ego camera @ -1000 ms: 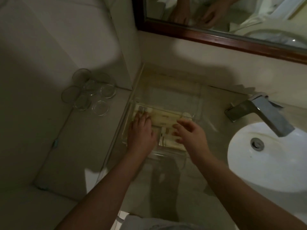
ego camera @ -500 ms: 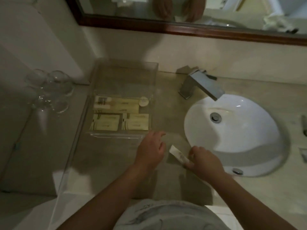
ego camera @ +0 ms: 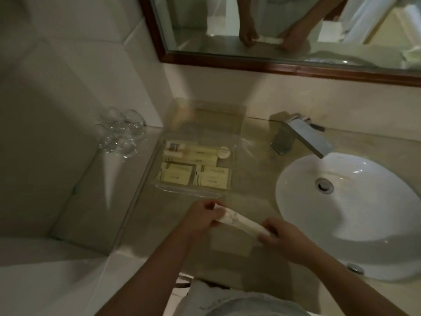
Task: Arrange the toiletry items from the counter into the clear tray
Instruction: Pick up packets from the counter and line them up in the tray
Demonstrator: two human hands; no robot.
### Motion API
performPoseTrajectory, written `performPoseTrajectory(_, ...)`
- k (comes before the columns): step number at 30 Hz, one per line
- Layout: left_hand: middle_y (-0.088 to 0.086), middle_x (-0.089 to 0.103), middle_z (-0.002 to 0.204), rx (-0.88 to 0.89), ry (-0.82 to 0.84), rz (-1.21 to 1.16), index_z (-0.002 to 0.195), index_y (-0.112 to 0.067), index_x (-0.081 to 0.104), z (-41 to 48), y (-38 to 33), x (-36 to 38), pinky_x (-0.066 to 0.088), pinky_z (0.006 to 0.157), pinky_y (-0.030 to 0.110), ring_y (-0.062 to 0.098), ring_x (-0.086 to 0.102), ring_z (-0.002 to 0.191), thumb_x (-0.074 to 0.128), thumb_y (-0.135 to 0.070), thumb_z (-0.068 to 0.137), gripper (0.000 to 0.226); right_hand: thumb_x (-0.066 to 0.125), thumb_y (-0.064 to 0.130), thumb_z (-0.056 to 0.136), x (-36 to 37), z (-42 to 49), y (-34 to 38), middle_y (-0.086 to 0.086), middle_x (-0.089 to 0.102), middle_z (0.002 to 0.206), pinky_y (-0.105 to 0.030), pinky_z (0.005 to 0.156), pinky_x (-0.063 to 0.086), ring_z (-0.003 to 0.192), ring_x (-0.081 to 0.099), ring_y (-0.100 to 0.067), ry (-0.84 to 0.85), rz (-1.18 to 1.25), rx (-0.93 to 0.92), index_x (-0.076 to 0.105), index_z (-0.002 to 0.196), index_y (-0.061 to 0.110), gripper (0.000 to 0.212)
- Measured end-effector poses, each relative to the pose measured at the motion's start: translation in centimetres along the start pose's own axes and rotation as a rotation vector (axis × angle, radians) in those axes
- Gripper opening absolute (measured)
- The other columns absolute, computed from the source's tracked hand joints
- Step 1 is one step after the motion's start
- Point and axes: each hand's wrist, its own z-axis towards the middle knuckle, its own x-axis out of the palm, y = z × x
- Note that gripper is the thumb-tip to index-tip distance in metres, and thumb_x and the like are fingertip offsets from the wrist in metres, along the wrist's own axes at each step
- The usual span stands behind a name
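The clear tray (ego camera: 189, 192) sits at the back left of the tabletop (ego camera: 252, 179). Its left wall runs just beside the tabletop's left edge, and its back wall stands near the wall under the mirror (ego camera: 273, 30). The front half of the tray is taken up. Two flat sachets (ego camera: 176, 175) lie side by side against the front wall, long boxes (ego camera: 198, 156) lie crosswise behind them, and a round disc (ego camera: 224, 153) rests at their right end. The back half shows bare floor, the only open room inside the tray.

You hold a long white packet (ego camera: 241, 222) above the bare strip of tabletop in front of the tray's front wall. It is slanted, with its left end nearer the tray and its right end nearer you. Your left hand (ego camera: 200, 217) has its grip pinched on the left end, fingers curled over it. Your right hand (ego camera: 284, 238) has its grip pinched on the right end.

To the right, the rim of the white sink basin (ego camera: 364, 220) curves in near your right hand. The faucet (ego camera: 300, 137) stands behind the basin, with a bare band of tabletop between it and the tray's right wall. A cluster of clear glasses (ego camera: 120, 133) stands on the ledge left of the tray, apart from it.
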Motion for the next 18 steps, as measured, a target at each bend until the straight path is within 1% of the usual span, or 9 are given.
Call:
performPoseTrajectory(2, 0.013, 0.068, 0.096, 0.012, -0.054, -0.083, 0.089, -0.010, 0.067, -0.2, -0.6, -2.9, 0.057, 0.076, 0.034, 0.023, 0.067, 0.086, 0.062, 0.003, 0.084, 0.014, 0.057, 0.039, 0.093, -0.9, 0.8, 1.8, 0.007, 0.062, 0.078, -0.021, 0.061, 0.044, 0.069, 0.059, -0.006, 0.050, 0.000, -0.052, 0.061, 0.092, 0.030, 0.010)
performPoseTrajectory(4, 0.013, 0.067, 0.100, 0.047, -0.122, -0.127, 0.094, -0.009, 0.066, 0.0, -1.3, -5.6, 0.056, 0.081, 0.037, 0.024, 0.066, 0.091, 0.062, 0.002, 0.085, 0.015, 0.053, 0.035, 0.096, -1.7, 2.1, 3.8, 0.005, 0.064, 0.079, -0.024, 0.062, 0.047, 0.070, 0.061, -0.011, 0.078, 0.034, -0.091, 0.063, 0.093, 0.029, 0.013)
performPoseTrajectory(5, 0.011, 0.067, 0.100, 0.074, -0.175, -0.115, 0.094, -0.011, 0.066, 0.2, -1.8, -6.8, 0.056, 0.079, 0.034, 0.022, 0.066, 0.089, 0.062, 0.001, 0.085, 0.015, 0.051, 0.033, 0.097, -2.0, 2.9, 4.8, 0.003, 0.065, 0.081, -0.027, 0.064, 0.049, 0.073, 0.062, -0.015, 0.089, 0.047, -0.111, 0.064, 0.095, 0.028, 0.013)
performPoseTrajectory(7, 0.006, 0.067, 0.092, 0.143, -0.306, -0.029, 0.093, -0.014, 0.066, 1.0, -2.8, -9.1, 0.056, 0.067, 0.021, 0.014, 0.065, 0.079, 0.064, -0.001, 0.085, 0.015, 0.049, 0.032, 0.098, -2.4, 5.0, 7.0, 0.002, 0.065, 0.083, -0.029, 0.065, 0.048, 0.075, 0.062, -0.016, 0.085, 0.024, -0.146, 0.063, 0.099, 0.030, 0.015)
performPoseTrajectory(9, 0.000, 0.064, 0.080, 0.213, -0.438, 0.104, 0.093, -0.012, 0.065, 2.2, -3.7, -11.0, 0.047, 0.054, 0.009, 0.006, 0.060, 0.067, 0.067, -0.002, 0.082, 0.015, 0.048, 0.032, 0.099, -2.6, 7.4, 9.2, 0.004, 0.065, 0.088, -0.027, 0.066, 0.047, 0.077, 0.061, -0.014, 0.011, -0.032, -0.194, 0.061, 0.110, 0.030, 0.017)
performPoseTrajectory(10, -0.002, 0.064, 0.077, 0.245, -0.496, 0.166, 0.094, -0.011, 0.064, 2.8, -4.0, -11.8, 0.044, 0.053, 0.008, 0.005, 0.059, 0.065, 0.068, -0.003, 0.081, 0.016, 0.049, 0.032, 0.098, -2.6, 8.6, 10.3, 0.004, 0.065, 0.092, -0.028, 0.066, 0.047, 0.079, 0.061, -0.014, -0.038, -0.043, -0.216, 0.058, 0.116, 0.029, 0.020)
performPoseTrajectory(12, 0.000, 0.066, 0.081, 0.285, -0.588, 0.265, 0.095, -0.011, 0.064, 4.3, -4.4, -13.4, 0.047, 0.059, 0.014, 0.011, 0.062, 0.070, 0.068, -0.005, 0.081, 0.016, 0.051, 0.031, 0.097, -2.5, 10.7, 12.3, 0.000, 0.065, 0.096, -0.031, 0.067, 0.048, 0.080, 0.061, -0.018, -0.128, -0.076, -0.252, 0.051, 0.119, 0.028, 0.023)
performPoseTrajectory(14, 0.000, 0.067, 0.086, 0.289, -0.645, 0.377, 0.096, -0.013, 0.064, 5.8, -4.5, -14.5, 0.048, 0.064, 0.023, 0.014, 0.062, 0.076, 0.069, -0.009, 0.081, 0.016, 0.051, 0.030, 0.096, -2.0, 12.8, 13.5, -0.002, 0.068, 0.100, -0.032, 0.065, 0.047, 0.083, 0.063, -0.023, -0.190, -0.186, -0.282, 0.050, 0.115, 0.026, 0.020)
performPoseTrajectory(18, 0.004, 0.069, 0.089, 0.290, -0.608, 0.681, 0.093, -0.018, 0.066, 8.2, -3.6, -15.2, 0.050, 0.068, 0.032, 0.022, 0.063, 0.081, 0.066, -0.021, 0.080, 0.013, 0.049, 0.031, 0.095, -1.3, 14.7, 14.2, -0.001, 0.066, 0.105, -0.030, 0.063, 0.043, 0.080, 0.060, -0.021, -0.164, -0.359, -0.221, 0.055, 0.109, 0.026, 0.016)
